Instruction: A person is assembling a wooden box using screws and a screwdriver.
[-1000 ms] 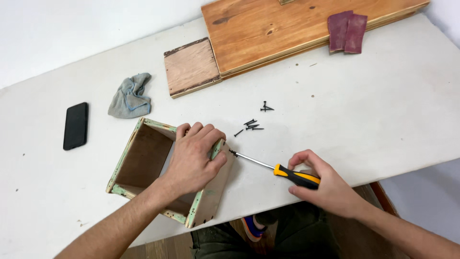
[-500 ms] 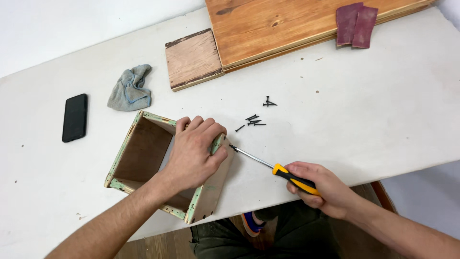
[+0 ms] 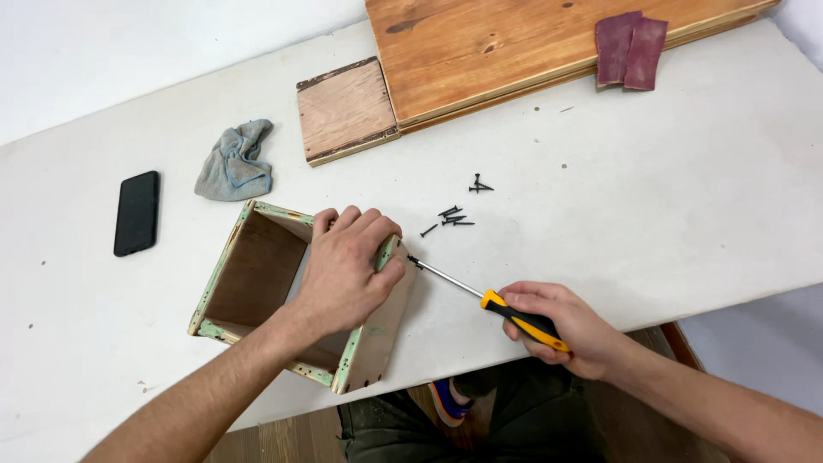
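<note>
Wooden box (image 3: 283,296): open frame with greenish edges, near the front edge of the white table (image 3: 651,214), open side up.

Left hand (image 3: 347,270): draped over the box's right wall, fingers curled over the top edge, pressing it steady.

Screwdriver (image 3: 489,300): yellow and black handle, thin steel shaft; tip against the outer face of the right wall, close to its upper corner, just below the left fingertips.

Right hand (image 3: 557,326): closed fully round the screwdriver handle, held low beyond the table's front edge.

Screw under the tip: not visible; depth cannot be told.

Loose black screws (image 3: 453,218): small cluster on the table just behind the screwdriver, a few more (image 3: 480,184) a little further back.

Progress, as a judgement: four walls already standing together as a frame; one fastening at the right corner in hand; several screws unused, so probably more fastenings left.

Small wooden square (image 3: 347,110): lying flat, well apart from the box, touching a large wooden board (image 3: 514,43).

Also present: grey rag (image 3: 233,161), black phone (image 3: 136,213), two reddish sandpaper sheets (image 3: 630,47) on the board.
</note>
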